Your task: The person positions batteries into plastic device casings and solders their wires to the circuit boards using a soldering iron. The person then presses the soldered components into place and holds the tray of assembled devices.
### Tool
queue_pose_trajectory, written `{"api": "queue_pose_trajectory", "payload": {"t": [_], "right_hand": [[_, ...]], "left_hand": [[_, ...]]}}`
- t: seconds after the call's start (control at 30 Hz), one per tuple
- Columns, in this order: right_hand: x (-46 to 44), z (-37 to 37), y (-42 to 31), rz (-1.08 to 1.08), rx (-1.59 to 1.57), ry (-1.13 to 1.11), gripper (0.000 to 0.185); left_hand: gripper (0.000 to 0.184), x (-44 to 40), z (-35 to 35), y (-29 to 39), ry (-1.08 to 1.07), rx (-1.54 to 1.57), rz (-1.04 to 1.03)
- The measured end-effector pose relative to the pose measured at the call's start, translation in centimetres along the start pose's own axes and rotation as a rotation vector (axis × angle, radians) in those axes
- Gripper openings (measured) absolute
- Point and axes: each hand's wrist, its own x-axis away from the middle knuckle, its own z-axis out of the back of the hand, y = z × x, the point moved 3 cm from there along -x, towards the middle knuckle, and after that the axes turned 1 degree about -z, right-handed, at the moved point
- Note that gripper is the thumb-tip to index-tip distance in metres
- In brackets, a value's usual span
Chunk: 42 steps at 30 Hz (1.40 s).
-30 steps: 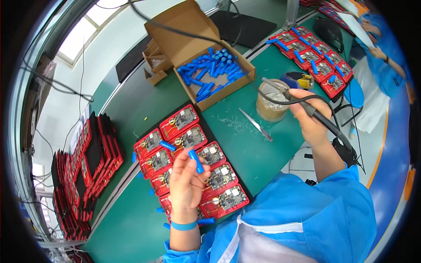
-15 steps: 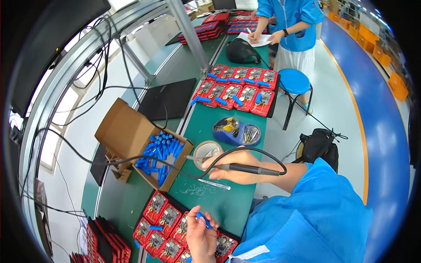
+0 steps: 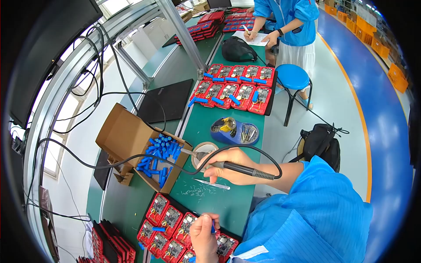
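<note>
My right hand [image 3: 230,165] is closed round the black handle of a soldering iron [image 3: 245,170]. Its metal tip points left, over the rim of a round pot [image 3: 196,161] and close to a cardboard box [image 3: 158,186] of blue cylindrical cells [image 3: 164,147]. Lower down, my left hand [image 3: 204,236] has its fingers curled round a blue cell [image 3: 213,228], mostly hidden by them. Under and beside that hand lie red trays with circuit boards [image 3: 172,216], some with blue cells on them. Metal tweezers [image 3: 212,184] rest on the green bench below my right hand.
White scraps [image 3: 193,191] litter the green bench [image 3: 197,122]. A blue soldering-iron stand [image 3: 235,131] and more red board trays [image 3: 237,90] sit further back. The iron's black cable [image 3: 101,165] loops across the box. Beyond, a person [image 3: 285,26] writes on paper near a blue stool [image 3: 293,77].
My left hand has turned and its fingers have closed further over the blue cell. My right hand with the soldering iron has shifted slightly; the whole view has moved a little.
</note>
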Motion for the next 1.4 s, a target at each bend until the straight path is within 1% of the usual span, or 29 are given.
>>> {"api": "queue_pose_trajectory", "payload": {"t": [0.1,0.13,0.2,0.27,0.37,0.4,0.43,0.5,0.57,0.67,0.7,0.77,0.8,0.83,0.9,0.97,1.03,1.07,1.13,1.17,1.23,1.3,1.33,1.37,1.4], "right_hand": [[0.2,-0.2,0.4,-0.012,0.017,-0.007,0.018],[0.3,-0.2,0.1,-0.007,0.036,-0.007,0.017],[0.4,-0.2,-0.3,-0.008,0.054,-0.01,0.016],[0.6,-0.2,-0.1,-0.118,-0.072,-0.002,0.014],[0.3,0.1,-0.7,-0.094,-0.137,-0.016,0.013],[0.2,0.2,-0.6,-0.132,-0.204,0.003,0.015],[0.0,0.3,-0.7,-0.211,-0.201,0.034,0.018],[-0.4,0.8,-1.9,-0.292,-0.172,0.048,0.022],[-0.6,1.1,-1.6,-0.272,-0.129,0.026,0.025],[-0.7,0.7,-0.6,0.025,0.123,-0.1,0.034],[-0.5,0.5,-1.2,-0.081,0.119,-0.156,0.032],[-0.3,0.1,0.0,0.192,0.334,-0.176,0.029],[-0.1,-0.1,-0.9,0.038,0.307,-0.216,0.024],[-0.1,-0.2,-0.7,0.034,0.303,-0.221,0.024],[0.3,-0.6,0.0,0.0,0.247,-0.23,0.021],[0.4,-0.9,-0.1,0.03,0.221,-0.214,0.02],[0.4,-0.7,-0.5,-0.084,0.11,-0.163,0.02],[0.5,-0.6,0.0,-0.17,0.041,-0.18,0.023],[0.6,-0.6,-0.5,-0.205,0.018,-0.201,0.025],[0.7,-0.8,-0.7,-0.24,-0.002,-0.22,0.028],[0.9,-1.1,-0.6,-0.238,-0.034,-0.245,0.031],[0.9,-1.8,-0.5,-0.049,-0.016,-0.223,0.033],[1.2,-1.8,-0.4,-0.213,-0.159,-0.225,0.033],[1.2,-1.5,-0.3,-0.264,-0.152,-0.248,0.028],[1.3,-1.2,-0.2,-0.393,-0.065,-0.209,0.022]], "left_hand": [[0.023,-0.4,-1.5,0.8,0.02,-0.086,-0.002],[0.02,-0.6,-2.0,1.1,0.009,-0.052,0.008],[0.02,-0.8,-2.3,1.1,0.012,-0.049,-0.008],[0.022,-1.0,-2.5,1.0,0.037,-0.081,-0.044],[0.022,-0.9,-2.3,0.6,0.031,-0.086,-0.052],[0.022,-0.8,-2.2,0.6,0.033,-0.088,-0.05],[0.021,-0.7,-2.1,0.6,0.032,-0.106,-0.05],[0.02,-0.5,-1.9,0.5,0.033,-0.127,-0.048],[0.02,-0.2,-1.4,0.2,0.121,-0.111,-0.088],[0.021,0.0,-0.3,-0.5,0.128,-0.112,-0.08],[0.021,0.1,-0.1,-0.4,0.136,-0.111,-0.075],[0.022,-0.1,-0.6,0.2,0.015,-0.082,-0.021],[0.017,-0.2,-1.3,0.4,0.076,-0.013,0.017],[0.017,-0.4,-1.7,0.4,0.082,-0.012,0.021],[0.011,-0.5,-2.2,0.6,0.105,0.089,-0.015],[0.008,-0.4,-2.2,0.5,0.106,0.107,-0.025],[0.013,-0.3,-2.1,0.6,0.113,0.003,-0.021],[0.013,-0.3,-2.2,0.6,0.118,0.002,-0.018],[0.014,-0.6,-2.6,1.1,0.124,-0.175,-0.174],[0.014,-0.8,-2.5,1.1,0.128,-0.176,-0.171],[0.015,-1.0,-2.5,1.1,0.078,-0.283,-0.253],[0.019,-1.1,-2.7,1.3,0.148,-0.254,-0.161],[0.019,-1.1,-2.6,1.3,0.174,-0.232,-0.138],[0.018,-1.1,-2.5,1.4,0.165,-0.229,-0.127],[0.019,-1.0,-2.5,1.5,0.153,-0.175,-0.119]]}}
